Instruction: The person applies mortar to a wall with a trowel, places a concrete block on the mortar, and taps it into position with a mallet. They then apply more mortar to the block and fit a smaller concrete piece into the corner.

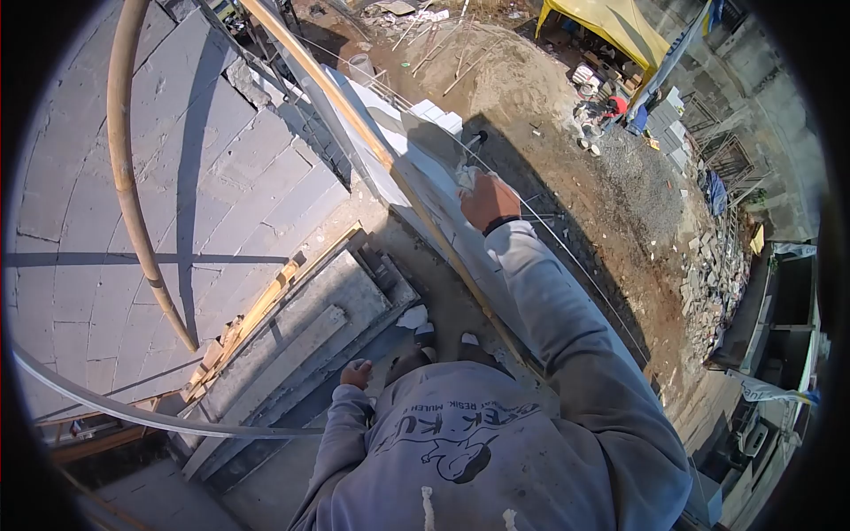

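Viewed from high up, looking straight down over a grey hooded sweatshirt (496,442).

Right hand (487,202) – arm stretched forward, a dark band (500,223) on the wrist. The hand rests on top of the white block wall (425,133), fingers closed around a tool (476,142). Only the tool's dark end shows past the knuckles, and its kind cannot be made out. There is something pale, smeared or lumpy, right at the fingers.

Left hand (357,373) – low, beside the body, well apart from the wall. The fingers are curled in and nothing shows in it.

The white block wall runs away from the person, from near the feet (427,334) toward the top of the view, with a thin taut line (575,265) along its outer side. A slanting wooden pole (372,142) crosses in front of the wall and passes just left of the right hand. A second, curved pole (124,177) stands further left against a grey block surface (230,177). Planks (301,327) lie below the feet, and a pale bent pipe (133,411) sweeps across the lower left.

On the bare, sunlit earth far below on the right are a yellow canopy (611,22), a figure in red (616,106) near stacked blocks, and a heap of rubble (708,274). A bucket (360,66) stands beyond the far end of the wall.
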`<state>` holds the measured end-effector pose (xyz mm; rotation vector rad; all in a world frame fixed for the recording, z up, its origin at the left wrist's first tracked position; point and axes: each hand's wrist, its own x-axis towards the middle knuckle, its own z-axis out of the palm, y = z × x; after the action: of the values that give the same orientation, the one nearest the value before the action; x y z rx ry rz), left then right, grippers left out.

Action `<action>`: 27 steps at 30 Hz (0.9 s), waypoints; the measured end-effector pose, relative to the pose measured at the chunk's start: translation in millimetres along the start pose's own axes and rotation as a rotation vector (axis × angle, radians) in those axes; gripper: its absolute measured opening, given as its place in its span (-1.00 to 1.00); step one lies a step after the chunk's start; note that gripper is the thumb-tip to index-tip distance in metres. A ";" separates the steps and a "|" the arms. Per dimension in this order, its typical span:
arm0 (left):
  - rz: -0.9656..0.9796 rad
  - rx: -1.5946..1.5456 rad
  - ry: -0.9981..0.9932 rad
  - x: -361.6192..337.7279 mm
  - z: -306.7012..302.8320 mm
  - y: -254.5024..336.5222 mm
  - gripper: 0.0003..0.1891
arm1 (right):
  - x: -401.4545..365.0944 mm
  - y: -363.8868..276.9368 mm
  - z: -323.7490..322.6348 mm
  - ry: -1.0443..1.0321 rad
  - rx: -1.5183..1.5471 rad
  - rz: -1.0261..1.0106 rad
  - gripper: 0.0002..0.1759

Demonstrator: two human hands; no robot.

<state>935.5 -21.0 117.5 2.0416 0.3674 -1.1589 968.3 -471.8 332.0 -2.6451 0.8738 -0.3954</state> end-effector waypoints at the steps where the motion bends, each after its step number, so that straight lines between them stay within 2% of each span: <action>1: 0.012 -0.002 0.008 3.1 -4.6 4.3 -0.51 | 17.8 -10.1 2.3 0.017 0.042 -0.020 -0.58; 2: 0.032 -0.050 0.027 4.8 -8.4 2.8 -0.50 | 36.1 -8.7 29.6 0.098 0.031 -0.055 -0.58; 3: 0.047 -0.096 0.046 5.7 -13.1 -2.9 -0.50 | 54.3 -24.4 23.0 0.100 0.037 -0.059 -0.58; 5: 0.037 -0.089 0.040 16.5 -21.6 -17.1 -0.51 | 88.2 -53.9 8.1 -0.269 -0.022 0.007 -0.53; 6: 0.032 -0.074 0.028 20.2 -31.3 -23.8 -0.52 | 102.4 -61.8 8.3 -0.290 -0.031 -0.033 -0.54; 8: 0.003 -0.050 0.078 23.1 -48.5 -31.7 -0.55 | 123.0 -74.4 21.4 -0.211 -0.044 -0.029 -0.54; 9: -0.002 -0.167 0.089 25.9 -56.7 -37.3 -0.55 | 130.7 -79.7 27.5 -0.156 -0.075 -0.040 -0.55; 11: -0.027 -0.300 0.089 28.2 -72.1 -61.8 -0.57 | 150.4 -86.0 36.1 -0.210 -0.044 -0.022 -0.55; 13: -0.029 -0.291 0.090 23.8 -95.5 -75.9 -0.57 | 163.2 -90.2 50.1 -0.158 -0.031 -0.065 -0.76; 14: -0.062 -0.255 0.119 22.2 -102.5 -78.4 -0.55 | 163.6 -92.3 60.1 -0.034 0.000 -0.070 -0.77; 15: -0.102 -0.222 0.149 18.1 -106.3 -77.4 -0.53 | 169.7 -95.1 59.3 -0.027 0.011 -0.061 -0.77; 17: -0.125 -0.113 0.145 11.1 -113.5 -76.7 -0.51 | 178.9 -97.6 57.3 -0.219 0.049 -0.041 -0.78; 18: -0.145 -0.019 0.133 12.5 -119.9 -72.0 -0.48 | 177.6 -98.7 58.4 -0.163 0.069 -0.026 -0.79; 23: -0.060 0.029 0.104 36.5 -126.8 -59.1 -0.43 | 170.7 -94.7 72.8 -0.116 -0.005 -0.089 -0.79; 25: -0.019 0.062 0.104 43.9 -123.3 -28.3 -0.42 | 165.6 -91.1 76.9 0.027 0.010 -0.123 -0.78; 26: 0.036 0.059 0.082 44.6 -117.7 -11.5 -0.43 | 169.2 -88.6 74.7 -0.111 -0.036 -0.159 -0.79; 27: 0.083 0.060 0.062 40.7 -114.9 1.0 -0.43 | 166.4 -89.3 69.2 -0.109 -0.036 -0.155 -0.79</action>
<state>1029.0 57.3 120.1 2.1278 0.2779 -1.0701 1168.6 -491.1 329.9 -2.7483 0.6507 -0.2718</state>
